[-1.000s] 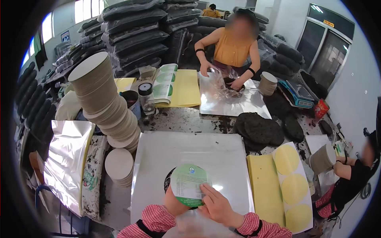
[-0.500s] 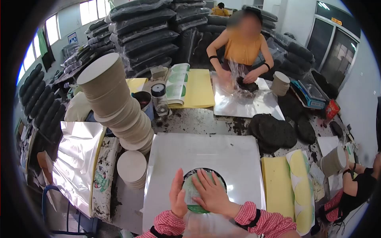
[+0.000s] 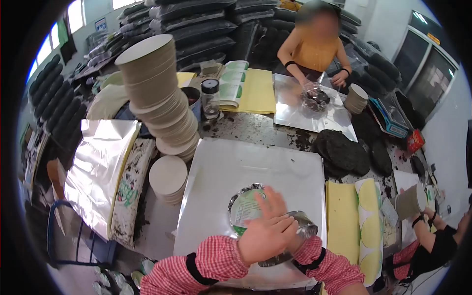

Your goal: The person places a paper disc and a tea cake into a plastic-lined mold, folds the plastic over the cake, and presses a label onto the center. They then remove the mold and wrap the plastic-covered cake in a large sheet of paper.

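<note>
A round package with a green and white label (image 3: 244, 209) and crinkled foil-like edges lies on the silvery sheet (image 3: 221, 164) in front of me. My right hand (image 3: 271, 202) is over its right side, fingers stretched out and slightly blurred. Across my right wrist lies my left hand (image 3: 265, 238), its fingers extended flat against it. A second dark, shiny round piece (image 3: 306, 225) shows beside and beneath my right wrist, partly hidden by both hands.
Stacks of pale round discs (image 3: 168, 178) stand to the left, near silver foil sheets (image 3: 101, 169). Dark round cakes (image 3: 339, 152) lie right of the sheet, above yellow paper (image 3: 340, 221) and round labels (image 3: 368, 221). Opposite, a person (image 3: 314, 49) handles a wrapped dark piece.
My left hand has moved from the package's left side across onto my right wrist. My right hand has shifted right, uncovering more label, and the second dark piece now shows. The view has tilted downward.
</note>
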`<state>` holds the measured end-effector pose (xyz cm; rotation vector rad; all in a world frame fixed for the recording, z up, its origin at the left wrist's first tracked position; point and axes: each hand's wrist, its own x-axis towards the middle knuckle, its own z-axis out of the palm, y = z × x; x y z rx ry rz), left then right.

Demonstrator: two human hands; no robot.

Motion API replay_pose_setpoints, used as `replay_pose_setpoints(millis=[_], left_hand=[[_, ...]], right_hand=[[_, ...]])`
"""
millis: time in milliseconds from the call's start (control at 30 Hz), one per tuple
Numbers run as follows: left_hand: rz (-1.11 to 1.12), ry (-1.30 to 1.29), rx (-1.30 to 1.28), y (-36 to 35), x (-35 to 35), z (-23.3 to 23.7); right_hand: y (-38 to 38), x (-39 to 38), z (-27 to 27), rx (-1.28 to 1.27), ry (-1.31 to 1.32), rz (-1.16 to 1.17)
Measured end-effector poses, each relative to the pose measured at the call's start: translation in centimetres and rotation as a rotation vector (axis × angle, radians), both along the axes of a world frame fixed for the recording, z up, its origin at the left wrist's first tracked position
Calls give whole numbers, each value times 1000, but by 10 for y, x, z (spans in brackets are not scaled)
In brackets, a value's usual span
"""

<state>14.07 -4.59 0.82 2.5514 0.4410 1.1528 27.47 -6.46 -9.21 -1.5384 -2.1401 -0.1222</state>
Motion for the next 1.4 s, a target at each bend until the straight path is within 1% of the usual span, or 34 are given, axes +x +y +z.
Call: replay_pose_setpoints(millis=[33,67,100,133,167,200,233,267,333,367,400,433,467,500,567,600,633,667,700,733,767,800,867,900,967,1000,1067,1100,1133,1200,1267,1333,1367,1400], left_hand=[[-28,126,-7,-2,0,5],[-4,126,-14,-4,-4,10],[14,250,0,-6,-10,14],[27,381,9,-10,-17,18],[38,402,-12,-13,-24,29],[90,541,22,-14,-29,42],[135,683,55,-13,-34,49],[129,711,30,-10,-42,47],[168,679,-183,7,-67,36],[201,579,-241,12,-80,17],[230,474,-300,15,-93,-10],[215,291,-636,18,-102,-38],[195,104,-974,18,-113,-65],[176,118,-982,18,-129,-88],[219,-56,-1289,20,-168,-118],[221,-58,-1304,23,-191,-109],[82,210,-967,22,-215,-89],[-52,456,-610,20,-229,-75],[-42,450,-618,14,-233,-71],[-64,617,-514,5,-235,-68],[-96,786,-400,-1,-237,-69],[-110,790,-396,-2,-238,-73],[-105,691,-517,4,-240,-83],[-123,695,-523,4,-242,-86],[-219,627,-328,6,-245,-90],[-215,622,-322,5,-241,-78],[168,308,-401,-4,-235,-39],[149,351,-553,-2,-237,-31],[150,347,-550,-2,-243,-44],[-179,658,-457,-2,-252,-81],[-188,615,-473,-1,-255,-88],[-191,593,-536,0,-256,-93],[-183,584,-537,-2,-253,-91],[-121,633,-526,-3,-247,-85]], right_hand=[[-2,7,11,-56,30,-148],[-2,8,17,-115,64,-299],[6,3,5,-244,248,-320],[4,-14,-2,-262,261,-303],[3,-45,0,-126,316,-182],[1,-77,9,9,373,-64],[-22,-113,79,-527,49,-435],[-31,-120,60,-559,67,-426],[-34,-125,-19,-506,323,2],[-30,-123,-54,-451,438,210],[-30,-118,-69,-389,544,415],[-24,-97,-13,-737,387,256],[-28,-84,3,-694,283,206],[-35,-73,11,-638,294,204],[-54,-49,18,-597,304,200],[-66,-36,19,-387,239,173],[-78,-25,18,-180,172,154],[-91,-16,17,-192,169,167],[-105,-9,15,-234,252,85],[-118,-4,11,-274,336,-4],[-126,-2,8,-400,486,-23],[-128,-3,4,-398,489,-38],[-133,-8,-3,-308,331,33],[-137,-12,-4,-316,333,16],[-133,-14,-5,-339,413,23],[-130,-14,-7,-333,408,26],[-133,-18,-11,-343,425,-3],[-135,-19,-12,-343,425,-4],[-135,-18,-12,-359,446,-3],[-133,-14,-13,-368,470,-5],[-137,-11,-11,-369,522,81],[-150,-16,8,-359,525,129],[-154,-17,19,-339,523,187],[-156,-21,24,-289,452,316]])
